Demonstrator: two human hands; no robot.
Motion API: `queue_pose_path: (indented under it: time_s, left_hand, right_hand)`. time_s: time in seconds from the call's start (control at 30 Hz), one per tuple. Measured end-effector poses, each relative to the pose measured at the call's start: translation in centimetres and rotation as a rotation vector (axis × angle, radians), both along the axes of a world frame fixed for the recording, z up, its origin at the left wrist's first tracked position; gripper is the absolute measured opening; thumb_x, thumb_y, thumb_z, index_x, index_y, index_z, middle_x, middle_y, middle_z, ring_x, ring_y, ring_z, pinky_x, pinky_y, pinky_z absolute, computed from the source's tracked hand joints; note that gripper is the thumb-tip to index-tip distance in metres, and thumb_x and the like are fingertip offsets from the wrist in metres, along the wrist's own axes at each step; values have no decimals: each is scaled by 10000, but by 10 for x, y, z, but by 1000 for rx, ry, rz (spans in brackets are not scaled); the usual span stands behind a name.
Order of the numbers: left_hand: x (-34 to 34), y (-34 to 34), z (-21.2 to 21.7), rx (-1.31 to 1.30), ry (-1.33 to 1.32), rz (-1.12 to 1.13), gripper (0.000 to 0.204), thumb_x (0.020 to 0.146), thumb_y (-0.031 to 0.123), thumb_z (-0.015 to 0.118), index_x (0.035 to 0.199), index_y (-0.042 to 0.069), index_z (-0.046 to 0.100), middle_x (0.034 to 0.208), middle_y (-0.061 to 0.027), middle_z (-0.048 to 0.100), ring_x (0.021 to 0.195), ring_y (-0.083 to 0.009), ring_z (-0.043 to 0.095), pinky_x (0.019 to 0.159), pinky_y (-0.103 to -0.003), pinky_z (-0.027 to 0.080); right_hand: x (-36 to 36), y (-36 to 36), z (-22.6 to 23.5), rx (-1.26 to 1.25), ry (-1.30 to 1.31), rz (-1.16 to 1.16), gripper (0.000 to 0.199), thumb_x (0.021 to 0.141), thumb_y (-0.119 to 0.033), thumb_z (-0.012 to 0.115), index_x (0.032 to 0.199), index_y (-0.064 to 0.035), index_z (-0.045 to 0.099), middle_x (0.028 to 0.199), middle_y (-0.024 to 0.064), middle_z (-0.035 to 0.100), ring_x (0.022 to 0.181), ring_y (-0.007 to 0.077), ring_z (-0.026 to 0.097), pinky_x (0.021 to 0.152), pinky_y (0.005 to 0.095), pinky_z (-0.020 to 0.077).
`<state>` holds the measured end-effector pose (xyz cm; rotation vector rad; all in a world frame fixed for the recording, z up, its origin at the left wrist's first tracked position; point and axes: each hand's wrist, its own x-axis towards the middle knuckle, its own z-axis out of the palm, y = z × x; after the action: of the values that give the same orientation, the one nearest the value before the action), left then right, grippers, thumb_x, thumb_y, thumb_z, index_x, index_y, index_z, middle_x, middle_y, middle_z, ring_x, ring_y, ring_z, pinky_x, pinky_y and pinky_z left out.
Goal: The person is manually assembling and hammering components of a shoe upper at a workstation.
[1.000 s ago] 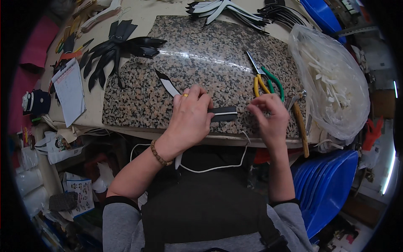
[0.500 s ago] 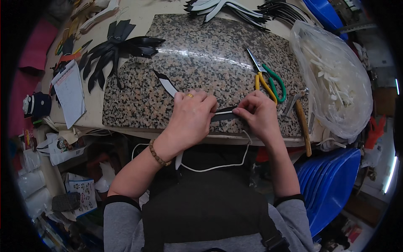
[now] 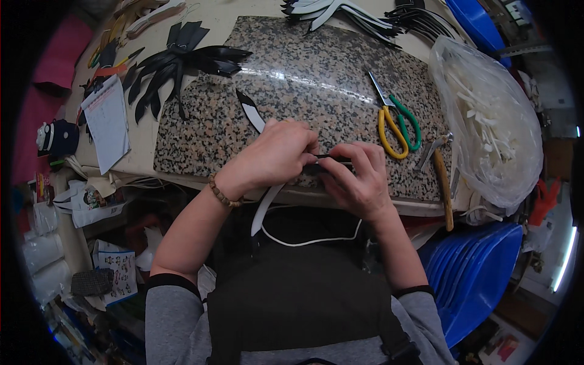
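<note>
Over the near edge of the speckled granite slab point(image 3: 207, 131), both my hands pinch a flat black-and-white strip point(image 3: 249, 114). One black-tipped tail of it sticks out beyond my left hand point(image 3: 274, 153), and another tail hangs below that wrist. My right hand point(image 3: 362, 179) grips a narrow black part of it close to the left fingertips, which hide the join. A thin white cord point(image 3: 316, 243) loops down over my dark apron. Scissors point(image 3: 387, 102) with yellow and green handles lie beyond my right hand.
A wooden-handled hammer point(image 3: 442, 188) lies at the slab's right edge, beside a clear plastic bag point(image 3: 493, 134) of white strips. Black strips point(image 3: 182, 58) lie at the far left, white-and-black ones point(image 3: 334, 9) at the back. Blue stacked trays point(image 3: 471, 286) stand below right; a paper pad point(image 3: 106, 121) lies left.
My right hand has moved left and turned, its fingers now close against the left ones. The white piece seen between the hands is now hidden, and more of the lower tail shows.
</note>
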<state>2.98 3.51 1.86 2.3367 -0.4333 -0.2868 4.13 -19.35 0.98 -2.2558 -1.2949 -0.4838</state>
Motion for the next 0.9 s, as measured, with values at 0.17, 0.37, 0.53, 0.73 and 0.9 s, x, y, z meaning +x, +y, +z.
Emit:
queue_pose_path:
  time_s: [0.17,0.37,0.53,0.73,0.9]
  left_hand:
    - [0,1,-1,15,16,-23,125,951,161,718,961,50,662,968,-113,635,1008,-330,606,916,-458,399]
    - [0,0,-5,34,-22,-37,127,950,160,717,965,45,667,977,-124,618,1001,-340,595,917,-462,402]
    - [-12,-1,-5,35,-156,13,121,901,128,725,962,28,694,994,-141,604,1012,-345,576,906,-454,453]
    - [-25,4,-10,-88,-223,64,155,820,109,752,931,19,693,970,-121,580,986,-334,552,864,-430,482]
    - [-36,-3,-8,-151,-310,168,212,753,133,819,886,36,685,969,-96,567,973,-322,537,859,-424,479]
  right_hand:
    - [1,-2,-12,-17,-94,6,327,743,-138,803,1064,-136,742,1138,15,660,1057,237,619,913,434,467]
    - [2,0,-12,-71,-143,-1,291,754,-171,804,1034,-117,747,1150,21,662,1072,242,617,918,436,475]
    - [0,5,-20,-4,-24,-64,266,741,-144,842,986,-96,751,1143,42,645,1112,288,590,923,453,489]
    - [-4,12,-11,54,249,-165,264,716,-92,877,952,-86,760,1127,88,611,1117,348,549,918,459,494]
    - [-3,14,-5,79,342,-184,241,717,-82,880,931,-78,770,1126,107,604,1111,354,540,917,459,487]
